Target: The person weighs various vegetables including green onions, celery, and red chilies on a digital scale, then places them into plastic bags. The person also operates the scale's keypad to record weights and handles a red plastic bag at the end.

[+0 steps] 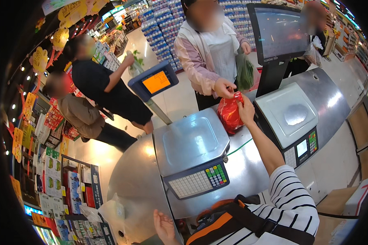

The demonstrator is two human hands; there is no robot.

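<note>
Right hand (246,109), fingers closed, grips a red bag (230,114) above the steel counter (249,163); left hand (164,225) spread open at lower centre.

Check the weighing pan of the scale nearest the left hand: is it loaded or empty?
Empty. The scale's steel pan shows bare metal; the red bag is off its edge, held by the right hand and a customer's hand.

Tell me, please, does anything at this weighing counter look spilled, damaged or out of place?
Nothing stands out. The right hand holds a red bag beside the nearer scale, where a customer's hand also grips it. Both scale pans are bare and level, and the left hand hangs open below the counter.
</note>
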